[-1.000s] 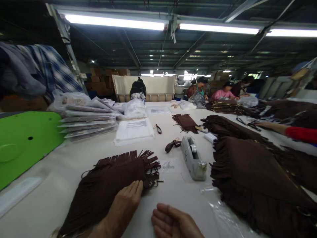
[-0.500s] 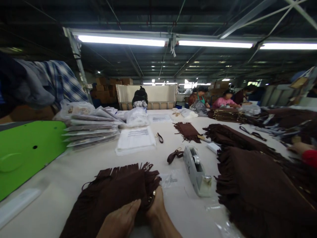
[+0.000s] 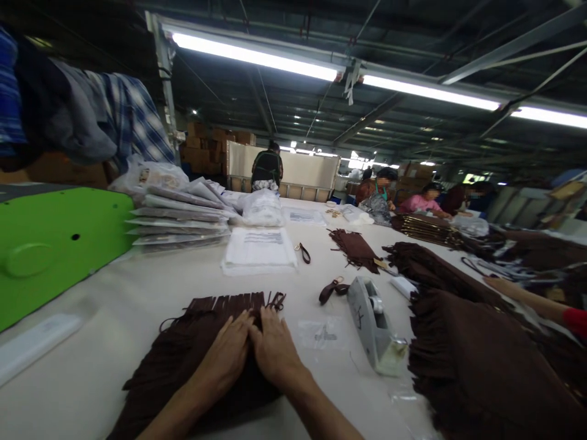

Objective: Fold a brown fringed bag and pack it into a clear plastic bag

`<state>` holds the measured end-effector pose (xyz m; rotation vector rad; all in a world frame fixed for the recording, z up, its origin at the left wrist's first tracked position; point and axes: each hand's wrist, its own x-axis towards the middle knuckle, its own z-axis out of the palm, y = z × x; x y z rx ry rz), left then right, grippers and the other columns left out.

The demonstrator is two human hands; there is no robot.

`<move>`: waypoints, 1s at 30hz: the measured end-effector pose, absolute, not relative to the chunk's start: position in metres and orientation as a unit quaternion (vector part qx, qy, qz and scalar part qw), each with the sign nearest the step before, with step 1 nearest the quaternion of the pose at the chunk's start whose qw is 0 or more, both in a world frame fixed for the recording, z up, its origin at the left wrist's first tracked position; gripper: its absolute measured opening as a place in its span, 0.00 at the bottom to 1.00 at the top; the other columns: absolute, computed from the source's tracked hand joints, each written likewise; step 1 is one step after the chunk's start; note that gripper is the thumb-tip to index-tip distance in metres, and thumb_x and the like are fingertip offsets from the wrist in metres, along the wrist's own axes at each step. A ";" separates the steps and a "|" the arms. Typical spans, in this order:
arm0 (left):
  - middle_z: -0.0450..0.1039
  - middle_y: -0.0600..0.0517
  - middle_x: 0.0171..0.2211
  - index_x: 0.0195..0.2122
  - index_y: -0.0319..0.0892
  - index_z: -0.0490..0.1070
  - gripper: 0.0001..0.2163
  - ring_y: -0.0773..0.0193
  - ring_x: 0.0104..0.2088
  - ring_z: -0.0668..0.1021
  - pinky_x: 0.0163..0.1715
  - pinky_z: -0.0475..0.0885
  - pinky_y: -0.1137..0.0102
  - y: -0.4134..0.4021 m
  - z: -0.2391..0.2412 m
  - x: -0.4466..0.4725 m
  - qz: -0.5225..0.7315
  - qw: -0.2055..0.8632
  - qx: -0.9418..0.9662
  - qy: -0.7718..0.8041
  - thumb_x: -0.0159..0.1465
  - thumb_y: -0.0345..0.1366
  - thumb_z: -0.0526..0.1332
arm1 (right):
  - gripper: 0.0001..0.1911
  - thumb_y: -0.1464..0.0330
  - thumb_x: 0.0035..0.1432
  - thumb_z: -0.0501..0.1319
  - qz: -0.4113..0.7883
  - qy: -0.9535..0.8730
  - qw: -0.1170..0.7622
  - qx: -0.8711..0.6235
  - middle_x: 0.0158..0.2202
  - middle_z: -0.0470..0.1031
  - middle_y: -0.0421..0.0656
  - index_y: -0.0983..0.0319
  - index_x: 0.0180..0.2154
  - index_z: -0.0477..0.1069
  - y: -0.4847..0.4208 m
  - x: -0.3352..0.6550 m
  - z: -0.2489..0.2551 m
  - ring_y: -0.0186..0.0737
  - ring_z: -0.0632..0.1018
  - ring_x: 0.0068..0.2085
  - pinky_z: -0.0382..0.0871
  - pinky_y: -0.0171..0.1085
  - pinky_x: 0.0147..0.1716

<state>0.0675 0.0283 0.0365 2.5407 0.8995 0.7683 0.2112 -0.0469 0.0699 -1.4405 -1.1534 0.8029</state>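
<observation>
A dark brown fringed suede piece [image 3: 192, 348] lies flat on the white table [image 3: 105, 311] in front of me. My left hand [image 3: 227, 354] and my right hand [image 3: 273, 348] rest side by side, palms down, on its upper middle, fingers pointing at the fringe along its far edge. Neither hand grips anything. Just right of my right hand lies a small clear plastic bag [image 3: 323, 334] with a dark mark on it.
A grey tape dispenser [image 3: 373, 327] stands right of the bag, and a large pile of brown fringed pieces [image 3: 481, 360] fills the right side. Stacked packed bags [image 3: 178, 220], a white bag stack [image 3: 259, 247] and a green panel [image 3: 55, 244] sit left. A co-worker's arm [image 3: 532, 296] reaches in at right; other people work farther back.
My right hand came off the table onto the fringed piece beside my left hand. Both hands slid up toward the fringe, which now lies flatter and straighter. The view has tilted left.
</observation>
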 end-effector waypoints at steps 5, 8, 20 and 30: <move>0.70 0.41 0.57 0.59 0.34 0.61 0.29 0.62 0.58 0.71 0.58 0.68 0.62 0.044 0.041 0.059 0.353 0.247 0.823 0.370 0.54 0.22 0.43 | 0.27 0.70 0.59 0.58 0.213 -0.568 0.457 -0.650 0.66 0.55 0.49 0.65 0.60 0.64 -0.048 0.172 0.050 0.51 0.52 0.68 0.32 0.52 0.67; 0.71 0.42 0.57 0.57 0.35 0.62 0.28 0.62 0.58 0.71 0.57 0.69 0.63 0.039 0.047 0.061 0.374 0.282 0.803 0.368 0.54 0.23 0.44 | 0.28 0.72 0.60 0.56 0.227 -0.605 0.454 -0.614 0.66 0.54 0.44 0.61 0.62 0.62 -0.061 0.165 0.054 0.47 0.51 0.68 0.33 0.51 0.67; 0.56 0.40 0.65 0.65 0.37 0.56 0.27 0.49 0.65 0.60 0.62 0.58 0.50 0.038 0.041 -0.079 0.256 0.019 0.857 0.447 0.69 0.48 0.47 | 0.32 0.57 0.63 0.56 0.267 -0.578 0.445 -0.629 0.69 0.49 0.43 0.62 0.65 0.55 -0.072 0.214 0.077 0.44 0.47 0.69 0.32 0.46 0.67; 0.58 0.45 0.65 0.66 0.44 0.52 0.27 0.53 0.63 0.63 0.62 0.56 0.56 0.015 0.001 -0.055 0.182 -0.039 0.895 0.405 0.69 0.49 0.49 | 0.26 0.61 0.63 0.58 0.334 -0.756 0.354 -0.437 0.65 0.60 0.41 0.54 0.62 0.61 -0.123 0.193 0.101 0.48 0.61 0.65 0.50 0.48 0.65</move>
